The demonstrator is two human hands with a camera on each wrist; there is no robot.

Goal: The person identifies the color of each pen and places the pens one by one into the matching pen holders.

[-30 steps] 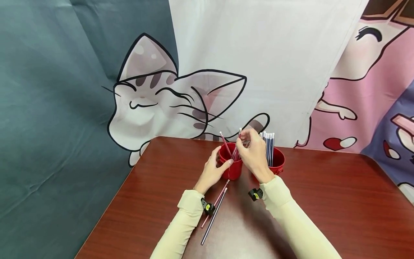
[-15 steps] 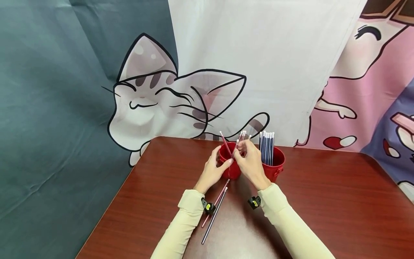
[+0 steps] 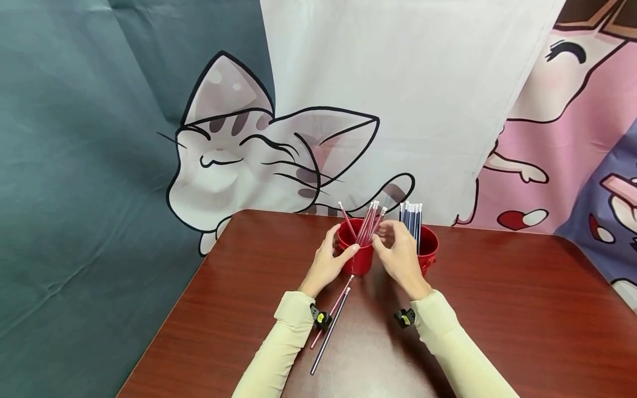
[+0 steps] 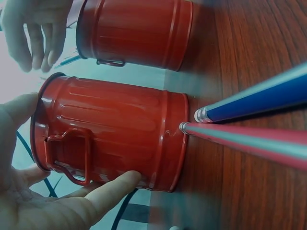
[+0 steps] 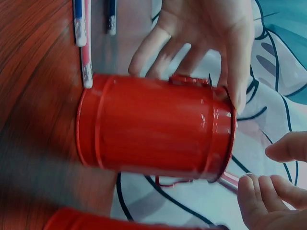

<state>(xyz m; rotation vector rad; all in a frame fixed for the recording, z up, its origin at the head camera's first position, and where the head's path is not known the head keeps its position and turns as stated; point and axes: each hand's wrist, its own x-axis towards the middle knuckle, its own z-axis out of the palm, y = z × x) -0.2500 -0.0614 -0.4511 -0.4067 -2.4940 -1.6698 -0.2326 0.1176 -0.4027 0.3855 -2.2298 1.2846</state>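
Observation:
My left hand point(image 3: 324, 266) holds the near-left red bucket point(image 3: 359, 264), thumb at its rim and fingers along its side. In this bucket several pink pencils point(image 3: 367, 225) lean with their white eraser ends up. My right hand point(image 3: 399, 253) hovers at the bucket's right rim, beside the pencils. In the right wrist view, a gap shows between the thumb and fingers of my right hand point(image 5: 273, 191), and a pink pencil point(image 5: 230, 180) passes behind the fingertips. Behind the right hand stands a second red bucket point(image 3: 429, 255), with several dark blue pencils point(image 3: 412, 222) upright in it.
On the brown table point(image 3: 239, 287) a pink pencil point(image 3: 337, 304) and a dark blue pencil point(image 3: 328, 336) lie side by side, close in front of the held bucket and partly beside the left wrist. A printed cat curtain point(image 3: 318, 72) hangs behind the table's far edge.
My right hand pinched a pink pencil over the held bucket, lowered with it, then let go and drew off to the right. The left hand stayed on the bucket.

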